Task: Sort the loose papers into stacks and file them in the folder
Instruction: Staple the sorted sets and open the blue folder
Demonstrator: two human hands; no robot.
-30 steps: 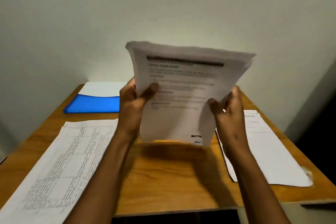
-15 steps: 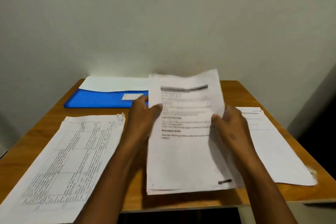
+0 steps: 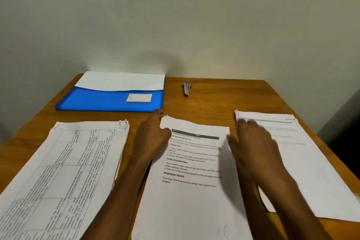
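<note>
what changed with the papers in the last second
The middle stack, held upright in both hands, came down flat on the table. The left hand now rests at its top corner; the right hand has let go. The side stacks and blue folder stayed put.

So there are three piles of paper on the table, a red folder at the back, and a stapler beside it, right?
Not quite: the folder is blue, not red, as the head view shows. The rest holds: three paper piles lie on the table, the stapler beside the folder.
</note>
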